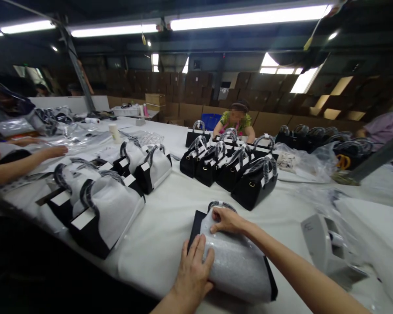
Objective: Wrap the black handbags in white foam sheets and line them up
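A black handbag (pixel 196 226) lies on its side in front of me, its handles wrapped in clear plastic. A white wrapping sheet (pixel 239 266) covers most of its upward face. My left hand (pixel 194 266) rests on the near left part of the bag, fingers stretched out over the sheet. Close to the handles, my right hand (pixel 227 220) is closed, thumb and curled fingers at the sheet's upper edge. What lies under its fingertips is partly hidden.
Black handbags (pixel 255 185) stand in a row beyond mine; white-wrapped bags (pixel 118 209) stand at left. A tape dispenser (pixel 327 248) sits at right. Co-workers are across the table and at both sides; one's arm (pixel 29 163) reaches in from the left. Orange-handled scissors (pixel 343 162) lie farther right.
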Motion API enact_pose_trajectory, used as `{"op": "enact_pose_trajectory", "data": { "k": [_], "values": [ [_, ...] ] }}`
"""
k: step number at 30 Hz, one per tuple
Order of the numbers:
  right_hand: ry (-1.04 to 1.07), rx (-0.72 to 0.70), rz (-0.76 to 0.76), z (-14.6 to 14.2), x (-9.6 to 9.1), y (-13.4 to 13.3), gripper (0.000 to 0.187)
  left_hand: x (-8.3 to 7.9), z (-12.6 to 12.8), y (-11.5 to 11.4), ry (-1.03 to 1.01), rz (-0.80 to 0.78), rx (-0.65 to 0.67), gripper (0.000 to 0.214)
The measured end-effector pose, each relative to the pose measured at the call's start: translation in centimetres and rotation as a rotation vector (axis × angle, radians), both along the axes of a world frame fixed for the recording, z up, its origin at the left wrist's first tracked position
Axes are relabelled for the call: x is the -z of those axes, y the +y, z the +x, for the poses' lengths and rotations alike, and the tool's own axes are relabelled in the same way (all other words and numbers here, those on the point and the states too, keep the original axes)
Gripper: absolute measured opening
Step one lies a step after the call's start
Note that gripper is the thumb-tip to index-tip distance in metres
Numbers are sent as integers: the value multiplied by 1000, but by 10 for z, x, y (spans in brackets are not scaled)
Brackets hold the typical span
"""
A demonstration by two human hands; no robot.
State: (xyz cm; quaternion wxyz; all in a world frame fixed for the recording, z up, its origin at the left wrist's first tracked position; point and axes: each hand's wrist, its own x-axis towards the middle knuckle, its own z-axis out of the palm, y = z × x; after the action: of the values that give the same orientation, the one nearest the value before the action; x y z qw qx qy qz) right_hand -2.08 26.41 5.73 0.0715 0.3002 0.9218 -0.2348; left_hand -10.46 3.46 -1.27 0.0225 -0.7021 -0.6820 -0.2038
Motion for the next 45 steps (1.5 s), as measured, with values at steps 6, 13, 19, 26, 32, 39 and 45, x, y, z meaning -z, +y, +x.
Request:
{"op": "enact_pose_trajectory", "data": {
  "k": [6, 13, 19, 26, 32, 39, 45],
  "values": [
    [95, 76, 75, 12, 3, -16, 41, -32, 6, 11, 7, 16, -38, 95],
    [271, 166, 267, 26, 16, -31, 26, -35, 5, 25, 27, -56, 93, 109],
    [437, 352, 294, 32, 16, -28, 21, -20, 13, 20, 115, -39, 38, 106],
    [434, 727, 260, 125, -3, -39, 52, -26, -13, 22, -272, -45, 88, 67],
    [451, 779, -266, 185, 43, -115, 61, -28, -53, 53, -1040, -225, -275, 81],
    [751, 539, -539, 171, 23, -139, 51, -26, -40, 33, -1369, -425, -38, 63],
    [672, 548, -273, 151, 40, -108, 42, -15, -51, -4, -962, 103, -98, 45]
  ]
}}
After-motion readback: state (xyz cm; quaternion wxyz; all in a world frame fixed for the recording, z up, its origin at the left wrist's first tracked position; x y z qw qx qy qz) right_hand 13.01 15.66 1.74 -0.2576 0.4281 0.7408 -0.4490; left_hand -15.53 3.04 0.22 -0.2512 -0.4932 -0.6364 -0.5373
